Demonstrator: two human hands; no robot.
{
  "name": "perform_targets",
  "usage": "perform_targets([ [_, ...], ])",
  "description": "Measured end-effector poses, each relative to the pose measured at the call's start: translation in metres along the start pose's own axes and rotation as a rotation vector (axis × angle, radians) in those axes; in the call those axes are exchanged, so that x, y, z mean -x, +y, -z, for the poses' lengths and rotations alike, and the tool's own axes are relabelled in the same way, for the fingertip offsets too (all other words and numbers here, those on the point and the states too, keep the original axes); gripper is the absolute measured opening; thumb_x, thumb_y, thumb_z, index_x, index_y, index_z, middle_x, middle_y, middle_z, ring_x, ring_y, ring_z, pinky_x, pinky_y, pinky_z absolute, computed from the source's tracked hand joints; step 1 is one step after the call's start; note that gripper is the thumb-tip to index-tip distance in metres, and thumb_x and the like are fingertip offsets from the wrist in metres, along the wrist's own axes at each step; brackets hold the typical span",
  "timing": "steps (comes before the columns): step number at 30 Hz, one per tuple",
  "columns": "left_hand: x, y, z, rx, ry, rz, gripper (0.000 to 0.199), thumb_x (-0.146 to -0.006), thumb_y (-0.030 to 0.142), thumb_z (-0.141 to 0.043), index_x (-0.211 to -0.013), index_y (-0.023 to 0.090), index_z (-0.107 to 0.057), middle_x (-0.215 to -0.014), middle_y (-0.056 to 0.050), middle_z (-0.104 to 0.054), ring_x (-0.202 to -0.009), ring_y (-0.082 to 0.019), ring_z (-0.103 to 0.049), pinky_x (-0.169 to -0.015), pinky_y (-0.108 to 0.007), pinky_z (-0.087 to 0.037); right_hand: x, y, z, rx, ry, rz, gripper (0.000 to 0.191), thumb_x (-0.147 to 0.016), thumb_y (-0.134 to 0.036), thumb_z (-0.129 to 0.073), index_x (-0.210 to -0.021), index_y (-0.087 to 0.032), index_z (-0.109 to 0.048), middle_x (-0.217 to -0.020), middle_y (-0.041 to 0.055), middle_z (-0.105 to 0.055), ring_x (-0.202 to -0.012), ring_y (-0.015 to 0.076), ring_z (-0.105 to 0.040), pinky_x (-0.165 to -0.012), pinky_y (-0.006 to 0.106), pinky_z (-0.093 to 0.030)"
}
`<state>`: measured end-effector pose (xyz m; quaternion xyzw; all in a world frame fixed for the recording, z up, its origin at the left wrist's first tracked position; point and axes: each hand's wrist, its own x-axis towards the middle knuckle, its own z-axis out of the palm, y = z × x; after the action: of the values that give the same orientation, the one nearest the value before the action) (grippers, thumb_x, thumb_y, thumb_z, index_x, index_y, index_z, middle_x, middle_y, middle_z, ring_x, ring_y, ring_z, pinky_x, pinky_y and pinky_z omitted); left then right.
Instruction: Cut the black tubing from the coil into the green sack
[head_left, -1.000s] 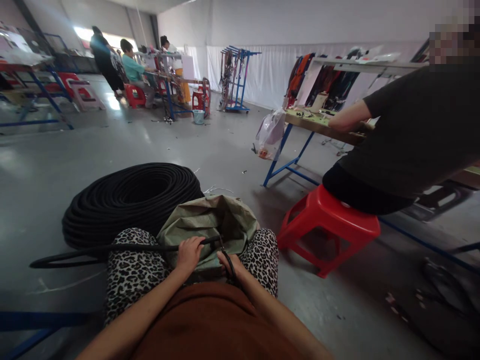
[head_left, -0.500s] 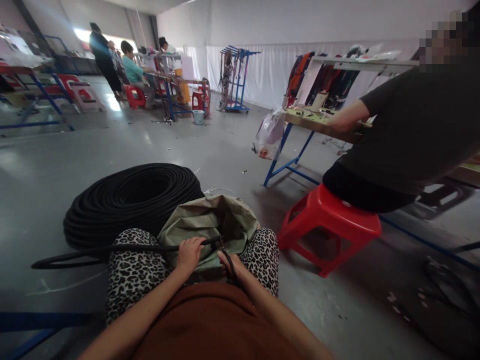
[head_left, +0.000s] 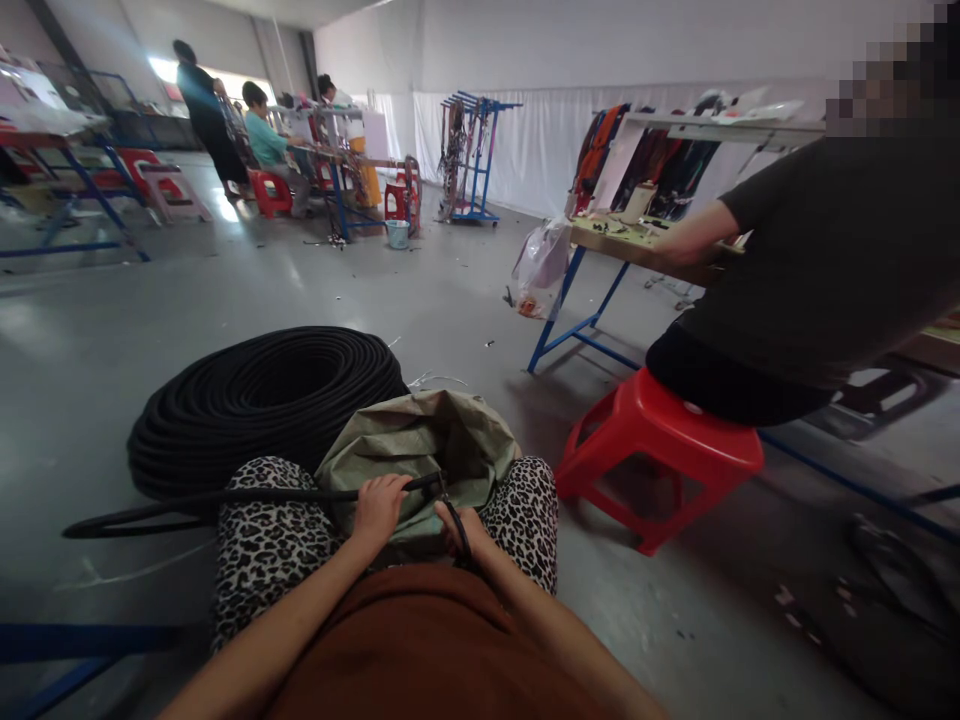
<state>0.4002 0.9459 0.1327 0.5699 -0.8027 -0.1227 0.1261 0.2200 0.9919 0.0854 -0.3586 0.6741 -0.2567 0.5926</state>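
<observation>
My left hand (head_left: 379,510) is closed around a thick black cord (head_left: 292,495), which crosses my left thigh and sticks out past my fingers. In my right hand (head_left: 463,528) is a pair of scissors (head_left: 459,530) with black handles. Their blades meet the cord near its free end; whether they are parted there is too small to tell. Beneath both hands an olive-green sack (head_left: 379,432) gapes between my knees. A large coil of the black cord (head_left: 187,410) lies on the floor to the left, and a loop of it runs to my left hand.
On the right a co-worker (head_left: 832,240) sits on a red plastic stool (head_left: 682,430) at a workbench (head_left: 611,238). A plastic bag (head_left: 544,260) hangs from that bench. Blue metal legs (head_left: 90,640) stand at lower left. Farther back are people, tables and a blue rack (head_left: 480,150).
My hands, the cord and the scissors hold almost the same place. The co-worker's head and arm on the right have shifted slightly, and a standing person far back has leaned a little left.
</observation>
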Motion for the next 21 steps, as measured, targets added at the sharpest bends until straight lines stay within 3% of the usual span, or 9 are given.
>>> perform_targets([
  [14,0.001,0.003,0.000,-0.020,-0.053,-0.003,0.036,-0.087,0.017,-0.047,-0.117,0.024,-0.064,-0.115,-0.007,-0.069,-0.104,-0.022,-0.061,-0.089,-0.036,-0.042,-0.008,0.004,0.002,0.275,0.102,0.093,0.052,-0.091,-0.051,-0.049,-0.058,-0.012,-0.061,-0.050,0.0028,-0.052,-0.053,0.0140,-0.055,-0.048,0.021,-0.039],
  [21,0.000,0.001,0.002,-0.052,-0.055,0.003,0.032,-0.085,0.018,-0.050,-0.113,0.021,-0.066,-0.108,-0.008,-0.069,-0.102,-0.023,-0.061,-0.089,-0.036,-0.042,-0.014,0.009,0.002,0.304,0.113,0.099,0.052,-0.091,-0.051,-0.050,-0.052,-0.016,-0.055,-0.048,0.0026,-0.048,-0.054,0.0146,-0.055,-0.048,0.020,-0.037],
])
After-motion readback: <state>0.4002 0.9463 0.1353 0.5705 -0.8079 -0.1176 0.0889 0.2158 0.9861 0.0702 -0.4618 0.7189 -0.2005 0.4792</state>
